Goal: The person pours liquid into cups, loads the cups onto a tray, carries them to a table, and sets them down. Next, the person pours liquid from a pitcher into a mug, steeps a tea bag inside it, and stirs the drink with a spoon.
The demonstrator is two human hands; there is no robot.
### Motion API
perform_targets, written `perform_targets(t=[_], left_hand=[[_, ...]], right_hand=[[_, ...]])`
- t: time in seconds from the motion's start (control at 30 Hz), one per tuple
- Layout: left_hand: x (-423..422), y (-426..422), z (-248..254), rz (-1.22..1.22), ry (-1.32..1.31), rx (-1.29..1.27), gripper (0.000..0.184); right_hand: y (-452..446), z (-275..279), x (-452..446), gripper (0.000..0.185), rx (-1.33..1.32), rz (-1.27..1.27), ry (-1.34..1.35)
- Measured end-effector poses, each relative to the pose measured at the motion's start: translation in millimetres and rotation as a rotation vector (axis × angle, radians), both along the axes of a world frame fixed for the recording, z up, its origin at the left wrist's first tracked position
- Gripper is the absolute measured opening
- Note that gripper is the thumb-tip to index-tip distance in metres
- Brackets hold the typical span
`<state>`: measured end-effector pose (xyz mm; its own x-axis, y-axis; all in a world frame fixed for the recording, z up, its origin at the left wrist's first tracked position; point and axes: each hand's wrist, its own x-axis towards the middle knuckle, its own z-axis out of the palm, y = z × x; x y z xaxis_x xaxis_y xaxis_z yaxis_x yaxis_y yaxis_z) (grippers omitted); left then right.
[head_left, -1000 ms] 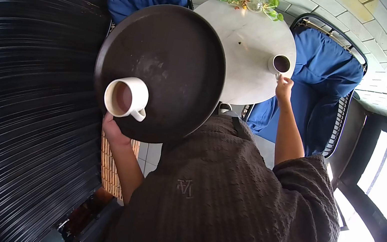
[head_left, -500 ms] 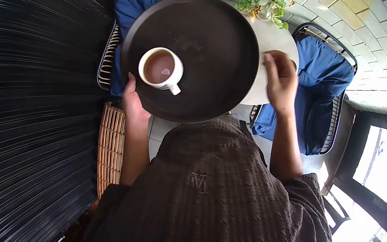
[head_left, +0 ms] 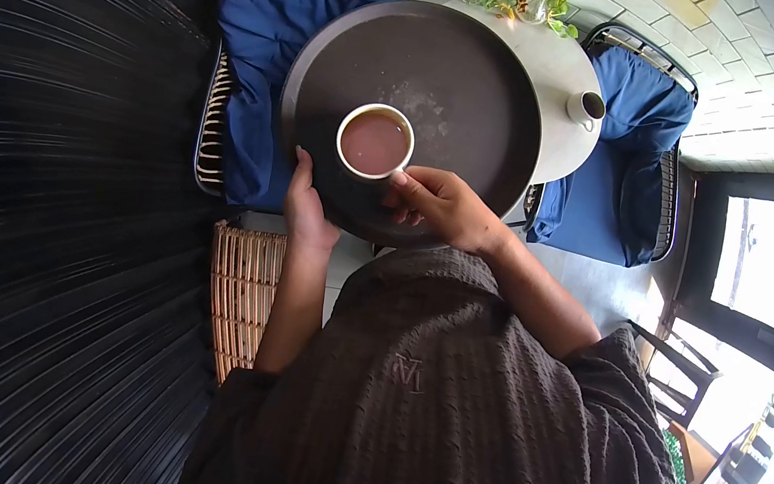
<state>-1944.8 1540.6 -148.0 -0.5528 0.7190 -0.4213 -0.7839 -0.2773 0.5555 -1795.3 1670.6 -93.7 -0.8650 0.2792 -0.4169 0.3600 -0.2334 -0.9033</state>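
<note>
A large round dark tray (head_left: 473, 83) is held up by my left hand (head_left: 311, 212), whose thumb lies on the near left rim while the other fingers are hidden beneath. On the tray stands a white mug (head_left: 374, 142) filled with a brownish-pink drink. My right hand (head_left: 443, 207) pinches this mug's handle from the right, over the near part of the tray. Beyond the tray, a second white mug (head_left: 585, 109) with dark contents sits at the right side of the pale round table (head_left: 560, 153).
A glass vase with a leafy plant (head_left: 534, 2) is at the table's far edge. Blue-cushioned chairs (head_left: 281, 17) flank the table, one on each side. A woven rattan piece (head_left: 242, 295) stands lower left, beside a black ribbed wall. Dark chair frames are at the lower right.
My right hand has left the mug on the table and moved left to grasp the handle of the tray's mug. The tray has shifted right in view.
</note>
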Motion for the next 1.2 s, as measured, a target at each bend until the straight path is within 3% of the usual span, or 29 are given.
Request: perform_targets(t=[0.2, 0.43, 0.53, 0.73, 0.9, 1.2], left_hand=[[-14.3, -11.1, -18.5, 0.01, -0.029, -0.026, 0.048], [-53.2, -37.0, -43.7, 0.151, 0.026, -0.238, 0.047], [-58.1, -46.6, -33.3, 0.207, 0.086, -0.329, 0.048], [-42.9, -38.9, 4.7, 0.295, 0.433, -0.664, 0.055], [-29.2, -24.9, 31.4, 0.263, 0.463, -0.771, 0.054], [-0.4, -5.4, 54.1, 0.399, 0.352, -0.889, 0.052]], right_hand=[[-4.7, -3.4, 7.4, 0.045, 0.06, -0.148, 0.028], [74.1, -3.3, 23.8, 0.039, 0.184, -0.3, 0.057], [123.9, -33.2, 25.3, 0.04, 0.412, -0.281, 0.003], [201.1, -139.0, 7.6, 0.044, 0.426, -0.33, -0.092], [241.2, -242.3, -11.5, 0.048, 0.37, -0.284, -0.165], [257.9, -291.9, -37.8, 0.05, 0.304, -0.182, -0.17]])
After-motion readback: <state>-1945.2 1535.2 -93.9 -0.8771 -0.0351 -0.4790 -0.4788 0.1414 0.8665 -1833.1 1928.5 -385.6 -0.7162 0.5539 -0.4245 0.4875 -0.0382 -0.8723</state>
